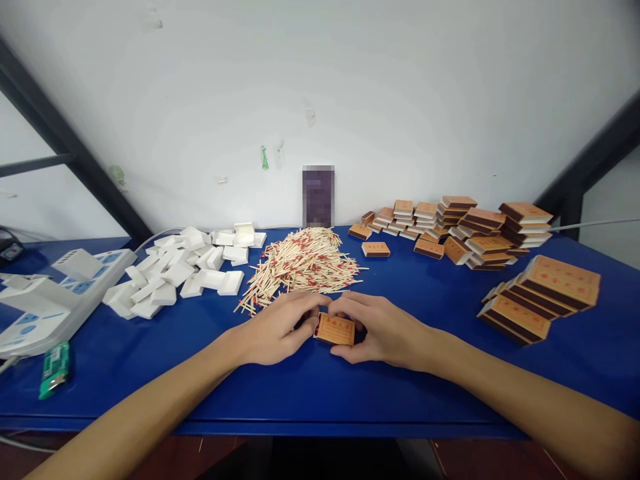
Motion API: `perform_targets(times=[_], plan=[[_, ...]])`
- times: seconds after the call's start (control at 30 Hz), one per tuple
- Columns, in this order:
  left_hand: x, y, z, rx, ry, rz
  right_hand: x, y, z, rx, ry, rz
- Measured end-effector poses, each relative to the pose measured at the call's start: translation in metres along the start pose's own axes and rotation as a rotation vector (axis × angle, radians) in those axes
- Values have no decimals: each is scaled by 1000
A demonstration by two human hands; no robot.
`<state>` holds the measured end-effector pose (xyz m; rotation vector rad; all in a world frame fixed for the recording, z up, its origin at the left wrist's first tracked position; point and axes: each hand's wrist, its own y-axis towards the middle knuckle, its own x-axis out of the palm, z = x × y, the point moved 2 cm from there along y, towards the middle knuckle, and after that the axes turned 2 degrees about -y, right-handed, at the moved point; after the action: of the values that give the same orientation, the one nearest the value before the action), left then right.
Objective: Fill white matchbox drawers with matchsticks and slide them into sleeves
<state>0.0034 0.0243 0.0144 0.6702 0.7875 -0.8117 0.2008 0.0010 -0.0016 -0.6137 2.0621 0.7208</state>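
Between my two hands is an orange matchbox (336, 329), its white inner tray showing slightly at the left end with red match heads inside. My right hand (377, 328) grips the sleeve from the right, fingers on the far side and thumb on the near side. Curled at the tray's open end, my left hand (285, 328) has its thumb and fingertips closed on that end. Just beyond my hands lies a big heap of loose red-tipped matches (305, 260).
White empty trays (175, 267) are piled left of the matches. Filled-looking matchboxes (480, 233) stand in stacks at the back right, with more stacks (545, 293) nearer. Power strips (85, 287) and a green packet (54, 370) lie far left. A dark upright object (319, 197) leans at the wall.
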Motion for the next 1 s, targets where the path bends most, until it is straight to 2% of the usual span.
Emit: perform_targets(times=[0.33, 0.47, 0.77, 1.0], plan=[[1, -1, 0, -44, 45, -59, -4, 1, 0, 1, 8, -24], [3, -1, 1, -46, 75, -48, -3, 1, 1, -4, 18, -22], [2, -2, 1, -36, 17, -34, 0, 1, 4, -2, 35, 8], [5, -5, -4, -35, -53, -47, 4, 3, 5, -53, -53, 60]])
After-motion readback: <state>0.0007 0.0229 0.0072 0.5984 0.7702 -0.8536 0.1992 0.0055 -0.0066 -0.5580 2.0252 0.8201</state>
